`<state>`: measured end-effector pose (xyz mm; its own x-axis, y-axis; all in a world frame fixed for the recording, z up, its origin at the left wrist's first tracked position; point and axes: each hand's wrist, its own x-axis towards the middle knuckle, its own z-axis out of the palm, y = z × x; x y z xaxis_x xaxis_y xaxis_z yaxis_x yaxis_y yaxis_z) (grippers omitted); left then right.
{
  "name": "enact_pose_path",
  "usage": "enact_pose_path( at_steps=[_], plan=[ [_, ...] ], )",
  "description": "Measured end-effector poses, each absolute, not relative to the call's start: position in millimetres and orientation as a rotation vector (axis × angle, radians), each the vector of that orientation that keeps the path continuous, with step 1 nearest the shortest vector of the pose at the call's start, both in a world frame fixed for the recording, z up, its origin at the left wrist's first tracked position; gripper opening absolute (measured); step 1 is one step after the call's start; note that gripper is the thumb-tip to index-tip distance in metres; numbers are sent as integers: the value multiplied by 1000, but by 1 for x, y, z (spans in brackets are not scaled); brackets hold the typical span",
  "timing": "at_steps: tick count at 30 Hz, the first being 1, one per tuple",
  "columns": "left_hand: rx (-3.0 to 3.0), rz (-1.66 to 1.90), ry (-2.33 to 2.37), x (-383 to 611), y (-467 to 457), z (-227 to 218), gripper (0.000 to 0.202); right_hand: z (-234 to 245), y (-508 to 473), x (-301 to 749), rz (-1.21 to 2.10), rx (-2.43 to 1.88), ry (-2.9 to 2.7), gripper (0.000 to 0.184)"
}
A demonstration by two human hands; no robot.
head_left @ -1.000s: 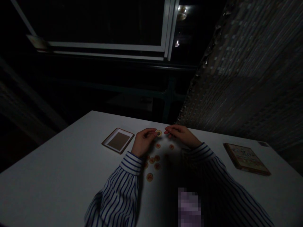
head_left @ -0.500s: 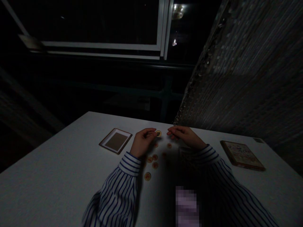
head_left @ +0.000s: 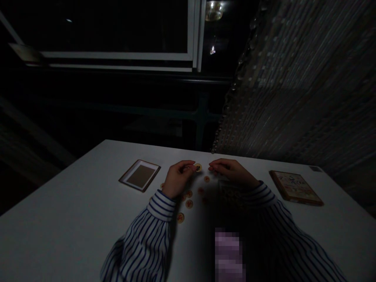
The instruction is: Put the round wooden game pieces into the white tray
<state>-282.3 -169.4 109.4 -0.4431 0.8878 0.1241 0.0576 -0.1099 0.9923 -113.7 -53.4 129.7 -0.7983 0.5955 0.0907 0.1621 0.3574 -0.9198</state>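
Note:
My left hand is curled, pinching a small round yellow disc with a dark mark at its fingertips, a little above the white table. My right hand hovers just to the right of that disc, fingers bent and pressed together; I cannot see anything in them. Several more round yellow discs lie loose on the table between my striped sleeves.
A shallow open box tray with a white rim lies left of my left hand. A flat printed box lid lies at the right. Behind the table are a dark window frame and a beaded curtain.
The view has shifted, so everything sits slightly further left in the picture. My left hand keeps pinching the disc; my right hand stays close beside it.

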Motion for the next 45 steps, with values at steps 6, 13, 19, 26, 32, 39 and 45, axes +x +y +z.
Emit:
enact_pose_path(
  at_steps=[6,13,19,26,32,39,45],
  plan=[
    [1125,1643,1513,-274,-167,105,31,126,-56,-108,1378,-678,-2236,28],
    [1132,1622,1551,-264,-167,107,29,124,-60,-105,1304,-670,-2273,27],
    [1138,1616,1574,-256,-164,110,28,126,-61,-102,1288,-632,-2261,24],
    [1075,1650,1509,-241,-151,120,30,138,-63,-95,1295,-631,-2188,23],
    [1095,1647,1500,-230,-146,121,27,142,-62,-90,1198,-672,-2177,22],
    [1081,1615,1528,-227,-143,118,25,135,-56,-89,1269,-709,-2157,23],
    [1084,1593,1515,-224,-143,115,25,129,-53,-88,1293,-725,-2146,23]
  ],
)
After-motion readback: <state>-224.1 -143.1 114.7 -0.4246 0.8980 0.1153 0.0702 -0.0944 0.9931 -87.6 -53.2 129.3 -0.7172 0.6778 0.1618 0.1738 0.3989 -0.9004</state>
